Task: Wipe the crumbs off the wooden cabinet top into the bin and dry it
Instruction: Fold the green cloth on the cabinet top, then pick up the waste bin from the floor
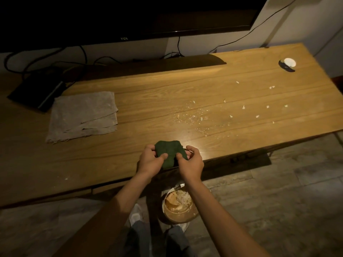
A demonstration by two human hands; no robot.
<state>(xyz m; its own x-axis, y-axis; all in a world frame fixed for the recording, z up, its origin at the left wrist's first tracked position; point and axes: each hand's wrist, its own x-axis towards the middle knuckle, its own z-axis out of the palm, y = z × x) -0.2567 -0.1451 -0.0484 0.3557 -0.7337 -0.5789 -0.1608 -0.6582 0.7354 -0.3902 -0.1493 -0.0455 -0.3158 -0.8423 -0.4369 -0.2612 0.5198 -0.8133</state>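
Head view: your left hand (150,160) and right hand (191,160) both pinch crumpled dark green cloth (169,152); pale crumbs (243,107) unswept on wooden cabinet top (167,93), round bin (179,206) waiting below, drying undone.

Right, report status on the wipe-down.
Left hand and right hand both grip green cloth. Crumbs unswept. Bin below edge. Path clear.

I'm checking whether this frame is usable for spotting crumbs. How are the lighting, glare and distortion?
Head view: dim overall, left side and TV nearly black; one warm light pool with glare on the cabinet top beyond the green cloth; crumbs show clearly on the right; wide-angle bending curves the cabinet's edges; bin visible below in shade.
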